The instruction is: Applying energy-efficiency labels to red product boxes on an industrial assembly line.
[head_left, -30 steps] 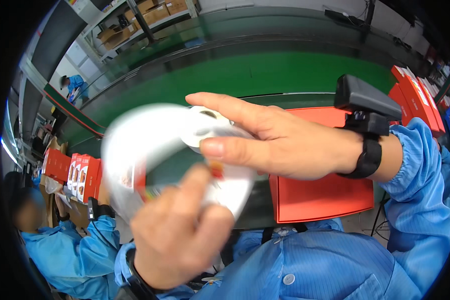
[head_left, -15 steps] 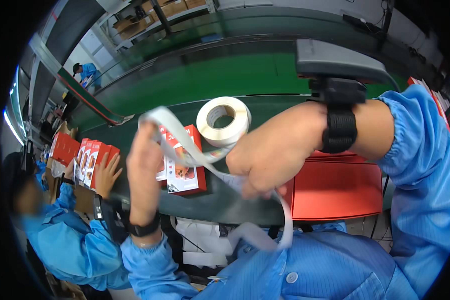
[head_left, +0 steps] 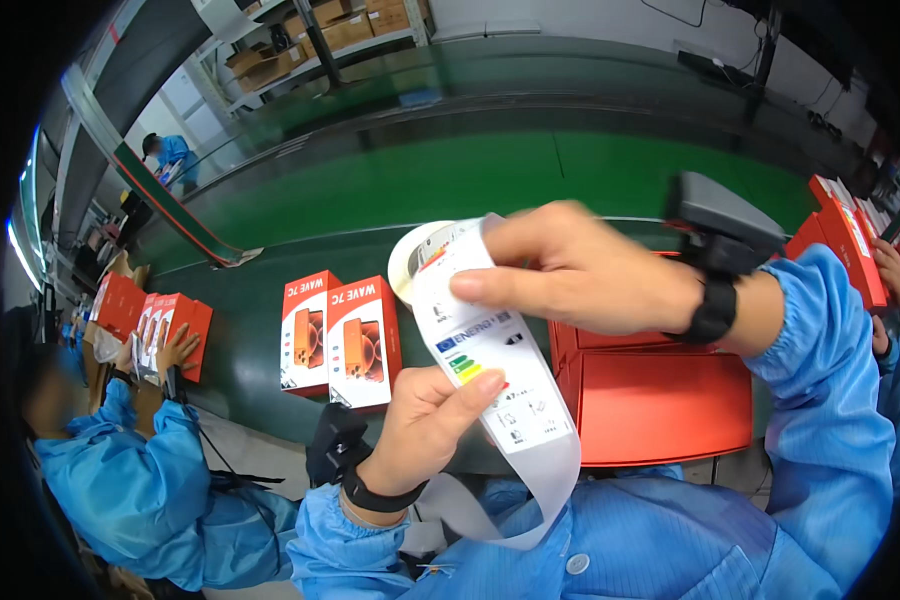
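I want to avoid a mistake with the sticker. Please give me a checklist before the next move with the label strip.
1. Left hand grips the label strip: ok, thumb lies on its printed face.
2. Right hand holds the strip's upper end: ok.
3. Strip still joined to the roll: ok.
4. A label already lifted from the backing: cannot tell.
5. Two red boxes stand on the green belt, within reach: ok.
6. Loose tail of the strip hangs clear over the blue coat: ok.
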